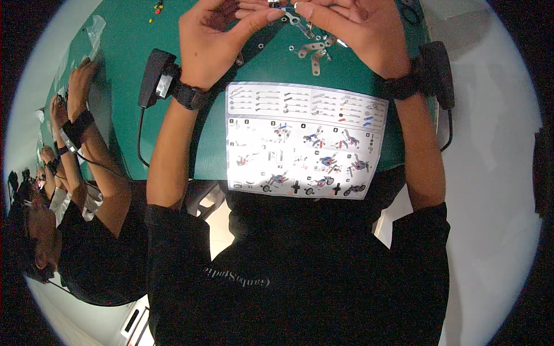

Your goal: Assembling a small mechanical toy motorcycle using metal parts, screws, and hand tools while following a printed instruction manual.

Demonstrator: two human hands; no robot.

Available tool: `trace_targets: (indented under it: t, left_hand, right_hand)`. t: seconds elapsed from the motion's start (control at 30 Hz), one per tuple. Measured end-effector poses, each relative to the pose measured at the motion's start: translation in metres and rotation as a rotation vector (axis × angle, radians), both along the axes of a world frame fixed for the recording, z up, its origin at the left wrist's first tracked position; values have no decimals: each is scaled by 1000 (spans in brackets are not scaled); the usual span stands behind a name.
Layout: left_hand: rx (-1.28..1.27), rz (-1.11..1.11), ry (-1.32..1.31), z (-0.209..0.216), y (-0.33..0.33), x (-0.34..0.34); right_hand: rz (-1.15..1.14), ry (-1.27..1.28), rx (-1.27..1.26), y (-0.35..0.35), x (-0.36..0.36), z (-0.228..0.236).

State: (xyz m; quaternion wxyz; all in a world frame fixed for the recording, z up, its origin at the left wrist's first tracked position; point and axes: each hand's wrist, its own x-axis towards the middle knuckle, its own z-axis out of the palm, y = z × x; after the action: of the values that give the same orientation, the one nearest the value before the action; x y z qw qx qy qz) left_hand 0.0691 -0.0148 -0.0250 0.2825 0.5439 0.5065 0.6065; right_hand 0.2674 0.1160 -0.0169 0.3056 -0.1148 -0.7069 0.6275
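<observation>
Near the top edge, my left hand (214, 49) and my right hand (372, 37) face each other with thumbs and fingers pinched. Between their fingertips is a small assembly of silver metal and blue parts (281, 7); its upper side is cut off by the picture's edge. Just below the fingers, a flat perforated metal strip (298, 24) shows, and I cannot tell whether it is joined to the assembly. Bent perforated metal brackets (315, 62) lie on the green table among small nuts and screws, with one loose nut (261, 45) nearer my left hand.
A printed instruction sheet (306, 138) with step drawings lies at the table's near edge, partly overhanging it. Small yellow and red pieces (156, 10) sit at the far left of the green table (133, 52). Other people's arms (95, 144) work along the left side.
</observation>
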Motion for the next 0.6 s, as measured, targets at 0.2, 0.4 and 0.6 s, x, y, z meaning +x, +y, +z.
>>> trace_targets:
  t: [0.2, 0.4, 0.6]
  left_hand:
    - [33, -9, -28, 3, 1, 1]
    - [-14, -13, -74, 1, -2, 0]
    - [27, -28, -79, 0, -1, 1]
  right_hand:
    - [37, 15, -78, 1, -2, 0]
    - [12, -52, -86, -5, -1, 12]
    - [26, -44, -117, 0, -1, 5]
